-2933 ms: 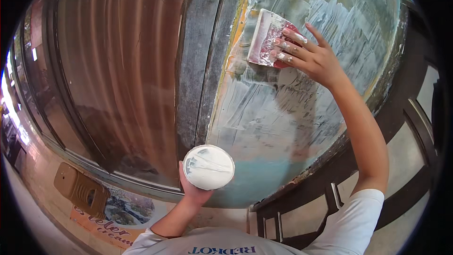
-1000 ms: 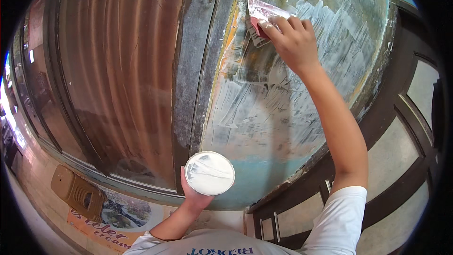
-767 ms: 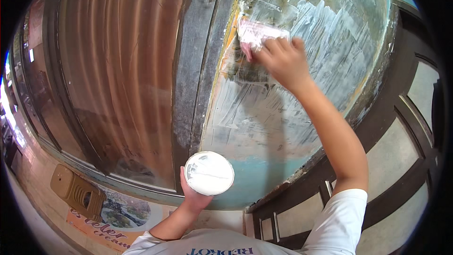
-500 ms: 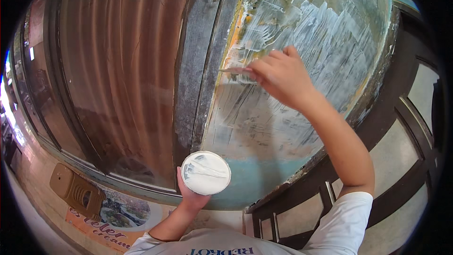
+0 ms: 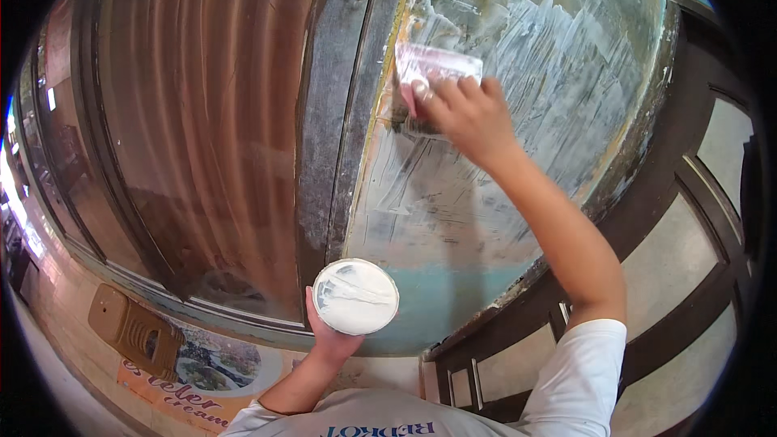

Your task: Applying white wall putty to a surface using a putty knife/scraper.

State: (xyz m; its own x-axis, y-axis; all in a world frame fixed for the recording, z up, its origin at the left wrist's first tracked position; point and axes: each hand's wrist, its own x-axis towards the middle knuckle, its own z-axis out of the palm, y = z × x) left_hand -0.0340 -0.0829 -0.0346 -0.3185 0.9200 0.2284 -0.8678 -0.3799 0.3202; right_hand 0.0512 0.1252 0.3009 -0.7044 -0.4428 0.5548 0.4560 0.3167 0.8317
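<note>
In the head view, the left hand (image 5: pixel 333 343) is half open, cupped around the side of a round tub (image 5: pixel 364 332) of white paste (image 5: pixel 364 301). Up and right of the tub, the right hand (image 5: pixel 471 115) pinches a pink scraper (image 5: pixel 443 63) by the streaky wall (image 5: pixel 453 231). A brown stool (image 5: pixel 129 325) is left of the tub.

Pinkish scraper (image 5: pixel 441 63) in right hand (image 5: pixel 473 118)

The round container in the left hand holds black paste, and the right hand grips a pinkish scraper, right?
Not quite: the head view shows white paste in the round container. The left hand does hold it, and the right hand grips the pinkish scraper.
</note>
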